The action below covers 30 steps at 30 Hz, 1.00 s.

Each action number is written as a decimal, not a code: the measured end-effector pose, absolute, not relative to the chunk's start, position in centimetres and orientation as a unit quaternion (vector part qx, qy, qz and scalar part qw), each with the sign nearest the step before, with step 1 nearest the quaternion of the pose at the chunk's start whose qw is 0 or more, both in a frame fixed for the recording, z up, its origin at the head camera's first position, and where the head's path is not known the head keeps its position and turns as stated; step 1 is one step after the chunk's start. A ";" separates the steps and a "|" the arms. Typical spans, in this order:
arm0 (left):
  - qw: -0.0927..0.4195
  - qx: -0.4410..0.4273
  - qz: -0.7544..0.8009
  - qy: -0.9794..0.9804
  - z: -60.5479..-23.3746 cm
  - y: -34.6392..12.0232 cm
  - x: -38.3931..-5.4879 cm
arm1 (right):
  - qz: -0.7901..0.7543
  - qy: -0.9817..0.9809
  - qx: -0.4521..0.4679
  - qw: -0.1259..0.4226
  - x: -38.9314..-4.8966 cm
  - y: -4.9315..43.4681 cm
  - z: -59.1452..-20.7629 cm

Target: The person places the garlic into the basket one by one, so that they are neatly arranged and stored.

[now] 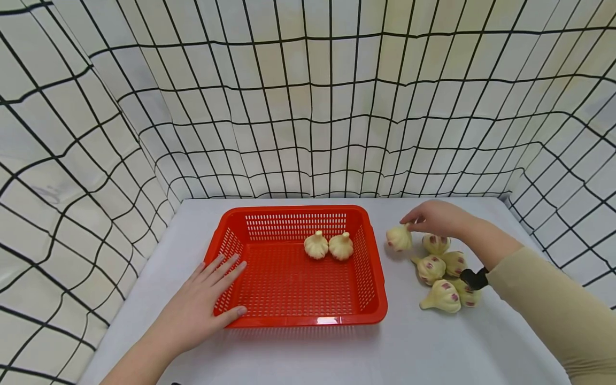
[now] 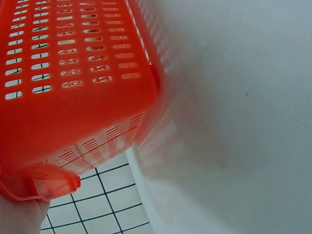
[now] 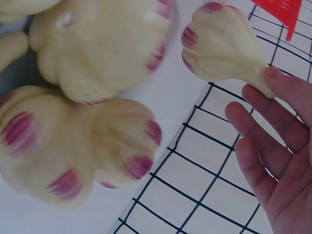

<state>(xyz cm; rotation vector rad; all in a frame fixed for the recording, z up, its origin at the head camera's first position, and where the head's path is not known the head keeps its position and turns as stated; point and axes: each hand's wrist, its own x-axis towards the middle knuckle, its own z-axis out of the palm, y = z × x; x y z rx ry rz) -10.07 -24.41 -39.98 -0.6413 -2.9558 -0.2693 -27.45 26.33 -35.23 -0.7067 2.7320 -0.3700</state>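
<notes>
A red plastic basket [image 1: 298, 321] with slotted walls stands mid-table, two garlic bulbs [image 1: 316, 246] side by side toward its back right. My left hand [image 1: 204, 299] rests on the basket's left front edge, fingers straight and spread over the rim. To the right of the basket, my right hand [image 1: 435, 218] pinches one garlic bulb [image 3: 222, 44] by its stem between thumb and forefinger, the other fingers loosely bent. Several more purple-streaked garlic bulbs [image 1: 441, 297] lie clustered on the table below the right hand and forearm.
A white cloth covers the table [image 1: 284, 358]. Black netting [image 1: 332, 107] over white sheeting rises behind the table and along both sides. The right sleeve [image 1: 544, 299] reaches over the right edge of the garlic cluster.
</notes>
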 end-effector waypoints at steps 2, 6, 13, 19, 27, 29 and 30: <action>0.051 -0.210 -0.087 -0.972 -40.0 -24.4 -10.1 | -0.123 0.952 -0.250 0.128 -27.5 26.3 -34.8; 0.055 -0.212 -0.084 -0.972 -40.1 -24.5 -10.1 | -0.118 0.954 -0.256 0.101 -27.5 26.1 -33.6; 0.067 -0.215 -0.078 -0.971 -40.2 -24.5 -10.1 | -0.124 0.956 -0.250 0.085 -27.3 25.8 -31.9; 0.057 -0.211 -0.080 -0.973 -40.1 -24.5 -10.0 | -0.126 0.956 -0.254 0.072 -27.1 25.8 -30.6; 0.045 -0.208 -0.080 -0.974 -40.0 -24.4 -10.2 | -0.163 0.956 -0.239 0.052 -26.6 24.7 -28.1; 0.044 -0.207 -0.080 -0.974 -40.0 -24.4 -10.2 | -0.169 0.954 -0.243 0.051 -26.5 24.1 -27.7; 0.045 -0.207 -0.080 -0.974 -40.0 -24.4 -10.2 | -0.172 0.953 -0.245 0.051 -26.5 23.7 -27.6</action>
